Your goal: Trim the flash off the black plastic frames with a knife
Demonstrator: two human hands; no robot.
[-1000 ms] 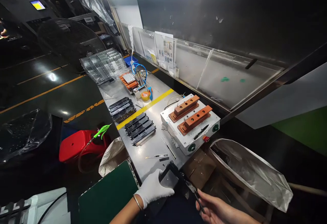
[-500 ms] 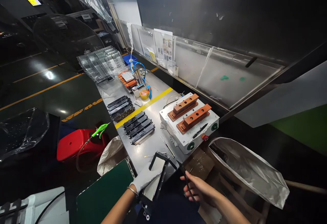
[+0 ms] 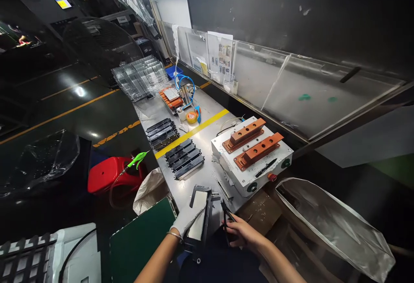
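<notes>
We see a white fixture box on the steel bench, bearing two copper-coloured blocks and a black pen near its front edge. To its left lie two stacks of black frames, split by a yellow stripe. Farther back we find a tape roll, blue tubing and clear trays. Below the bench we spot a red stool, and at right a silvery bag
</notes>
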